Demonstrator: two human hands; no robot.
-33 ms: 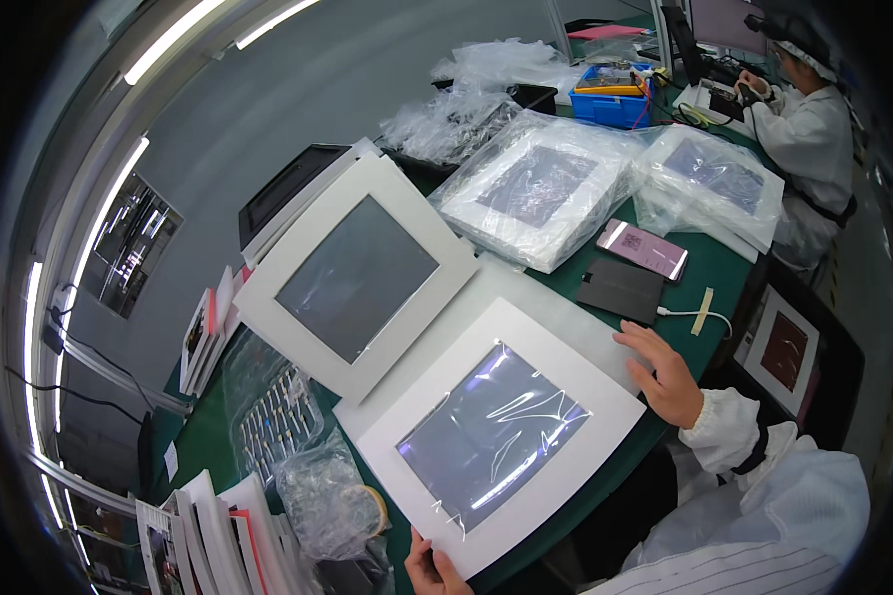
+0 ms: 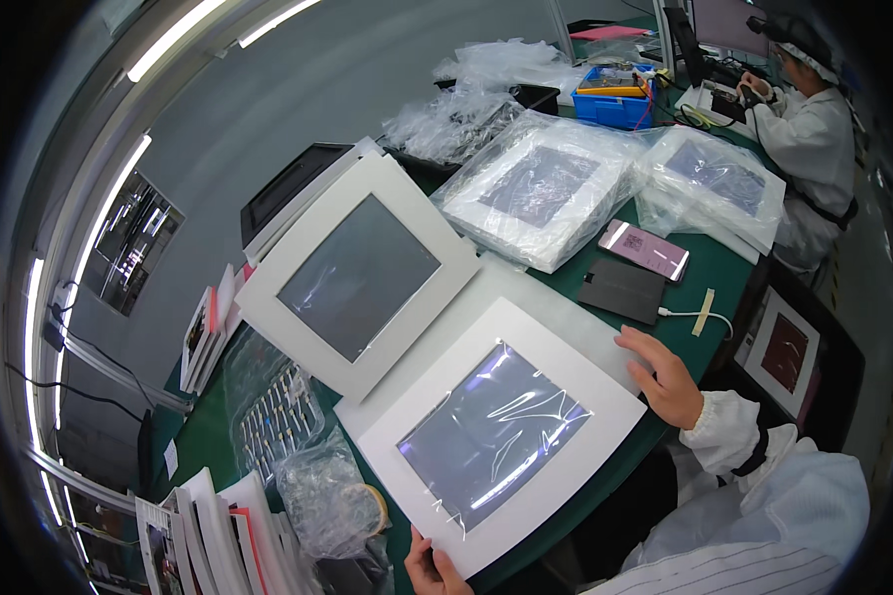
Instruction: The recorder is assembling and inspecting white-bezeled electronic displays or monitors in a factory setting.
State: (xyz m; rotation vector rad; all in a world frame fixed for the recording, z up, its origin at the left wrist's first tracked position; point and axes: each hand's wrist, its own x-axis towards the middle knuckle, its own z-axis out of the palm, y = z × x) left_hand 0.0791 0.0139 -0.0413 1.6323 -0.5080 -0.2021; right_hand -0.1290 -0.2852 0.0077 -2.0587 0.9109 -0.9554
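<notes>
In front of me lies a white-framed panel (image 2: 590, 436) with a grey screen under shiny, wrinkled clear film. My left hand (image 2: 435, 570) grips its near lower edge, the fingers partly hidden by the frame. By the panel's right edge is my right hand (image 2: 667, 382), open, fingers spread and holding nothing; whether its thumb touches the edge I cannot tell. A pale sheet (image 2: 556, 307) lies partly beneath the panel. Just beyond, a second white-framed panel (image 2: 372, 268) leans tilted, its grey screen towards me.
Bagged framed panels (image 2: 536, 188) lie at the back, near a blue bin (image 2: 610, 107). A phone (image 2: 643, 250) and a dark flat box (image 2: 620, 290) with a white cable are on the right. Small parts in a clear bag (image 2: 278, 416) and upright boards (image 2: 213, 535) stand left. A co-worker (image 2: 809, 139) sits far right.
</notes>
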